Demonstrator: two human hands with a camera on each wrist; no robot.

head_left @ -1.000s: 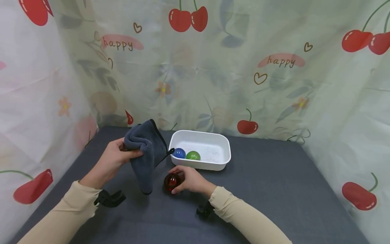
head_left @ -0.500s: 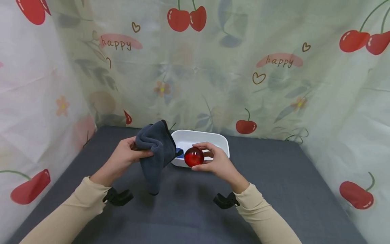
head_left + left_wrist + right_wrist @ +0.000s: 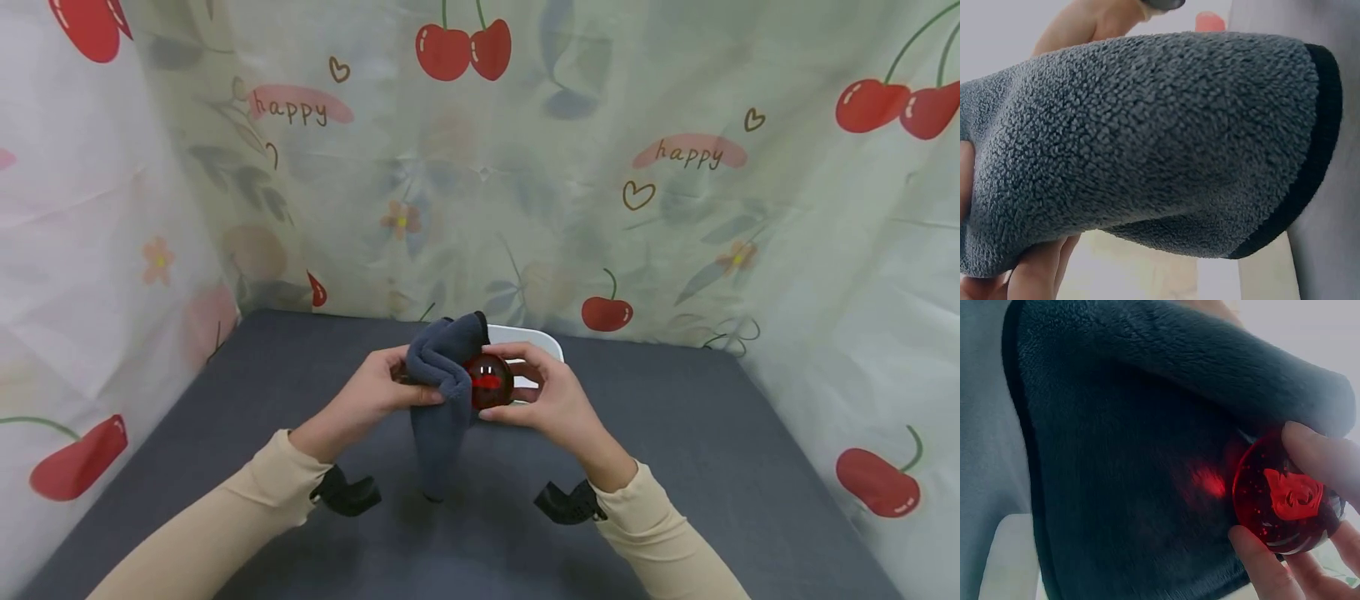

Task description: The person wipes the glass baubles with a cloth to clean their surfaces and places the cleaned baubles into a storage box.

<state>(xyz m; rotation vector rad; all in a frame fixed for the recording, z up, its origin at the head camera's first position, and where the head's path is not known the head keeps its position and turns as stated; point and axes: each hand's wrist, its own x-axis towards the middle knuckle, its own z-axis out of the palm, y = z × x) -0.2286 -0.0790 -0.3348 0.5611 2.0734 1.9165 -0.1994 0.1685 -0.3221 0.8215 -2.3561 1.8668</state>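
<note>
The gray towel (image 3: 440,392) has come across to the red see-through ball (image 3: 492,382), between the hands — left hand (image 3: 362,402) pinching the towel, right hand (image 3: 561,402) holding the ball. Towel hides the ball's left edge — most of the white tray (image 3: 534,337) too.

The head view looks forward and down across the table (image 3: 690,450). Both wrist views face the cloth (image 3: 441,400) close up; the head and right wrist views share the ball (image 3: 492,382).
</note>
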